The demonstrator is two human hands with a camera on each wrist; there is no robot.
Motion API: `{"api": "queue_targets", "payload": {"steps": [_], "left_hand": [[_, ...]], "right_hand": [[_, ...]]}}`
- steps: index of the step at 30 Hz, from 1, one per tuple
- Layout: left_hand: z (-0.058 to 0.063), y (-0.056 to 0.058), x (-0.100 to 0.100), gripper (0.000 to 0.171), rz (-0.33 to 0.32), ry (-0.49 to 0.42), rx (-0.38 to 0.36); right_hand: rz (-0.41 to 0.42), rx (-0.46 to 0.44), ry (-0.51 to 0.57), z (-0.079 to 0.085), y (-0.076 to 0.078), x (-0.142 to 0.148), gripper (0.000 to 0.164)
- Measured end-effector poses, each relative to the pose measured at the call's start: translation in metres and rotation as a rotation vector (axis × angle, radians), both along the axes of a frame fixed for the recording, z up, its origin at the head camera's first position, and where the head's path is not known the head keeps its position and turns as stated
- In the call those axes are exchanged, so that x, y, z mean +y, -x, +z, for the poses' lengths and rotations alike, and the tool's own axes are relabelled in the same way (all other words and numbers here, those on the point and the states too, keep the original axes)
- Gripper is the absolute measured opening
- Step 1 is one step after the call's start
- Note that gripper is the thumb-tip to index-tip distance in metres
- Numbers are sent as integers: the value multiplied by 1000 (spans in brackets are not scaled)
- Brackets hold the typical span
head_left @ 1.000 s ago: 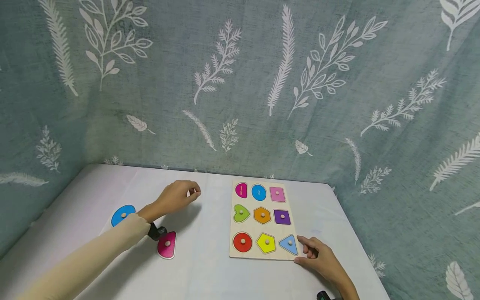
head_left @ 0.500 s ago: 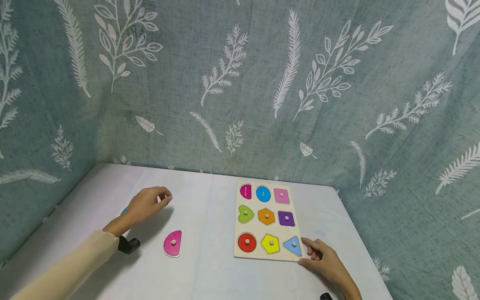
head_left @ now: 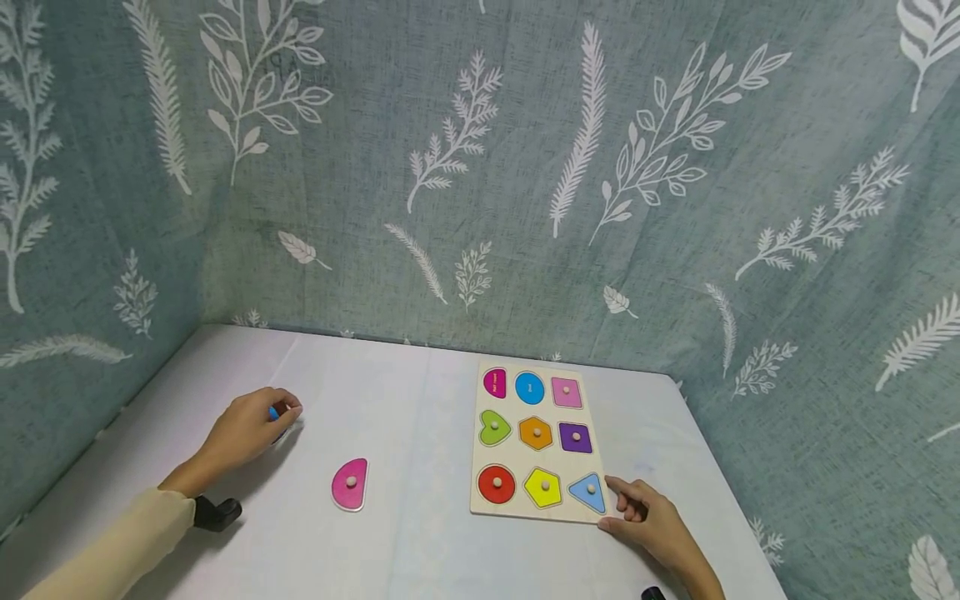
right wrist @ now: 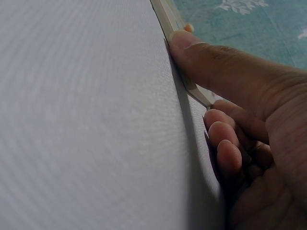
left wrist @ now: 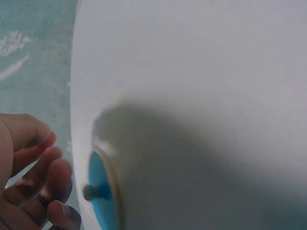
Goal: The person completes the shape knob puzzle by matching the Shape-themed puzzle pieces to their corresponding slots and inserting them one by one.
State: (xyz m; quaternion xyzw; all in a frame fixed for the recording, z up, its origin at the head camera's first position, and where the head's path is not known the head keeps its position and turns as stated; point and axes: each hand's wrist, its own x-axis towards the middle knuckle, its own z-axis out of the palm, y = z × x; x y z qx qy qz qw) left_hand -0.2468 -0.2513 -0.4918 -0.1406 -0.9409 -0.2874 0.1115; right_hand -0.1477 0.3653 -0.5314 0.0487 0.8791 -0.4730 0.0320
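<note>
My left hand (head_left: 243, 429) hovers with loosely bent fingers over a blue round puzzle piece (head_left: 273, 413), hiding most of it. In the left wrist view the fingertips are apart from the small wooden knob (left wrist: 89, 192) of that piece. A wooden peg puzzle board (head_left: 521, 510) lies to the right. My right hand (head_left: 654, 518) holds its near right corner, the thumb against the near edge and the index finger at the right side. Between left hand and board lies a magenta half-round piece (head_left: 349, 492), knob up.
Knobbed pieces sit in the board: a red circle (head_left: 487, 492), a yellow pentagon (head_left: 534, 493), a green heart (head_left: 489, 435) and several others. Two places at its top left show printed words and no knob. Leaf-patterned cloth (head_left: 510, 167) hangs behind the white table (head_left: 420, 550).
My left hand has moved left and down from the table's middle to the blue piece. The right hand keeps its place at the board's corner. The head view has shifted slightly.
</note>
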Motion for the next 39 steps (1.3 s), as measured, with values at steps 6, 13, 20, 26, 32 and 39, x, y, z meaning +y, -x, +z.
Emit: {"api": "queue_targets", "payload": {"steps": [6, 13, 20, 26, 32, 39], "left_hand": [[-9, -10, -15, 12, 19, 4, -27], [-17, -15, -28, 29, 69, 0, -40], [-19, -15, -33, 18, 69, 8, -48], [-20, -13, -37, 17, 52, -9, -36], [-19, -9, -38, 17, 36, -22, -73], [-17, -8, -39, 10, 19, 21, -58]], "right_hand": [[-6, -5, -22, -2, 1, 0, 73], [-17, -24, -27, 0, -1, -2, 75], [-18, -21, -28, 1, -1, -2, 75], [-15, -20, -32, 2, 0, -2, 75], [-16, -28, -39, 1, -1, -2, 75], [-5, -14, -31, 2, 1, -2, 75]]}}
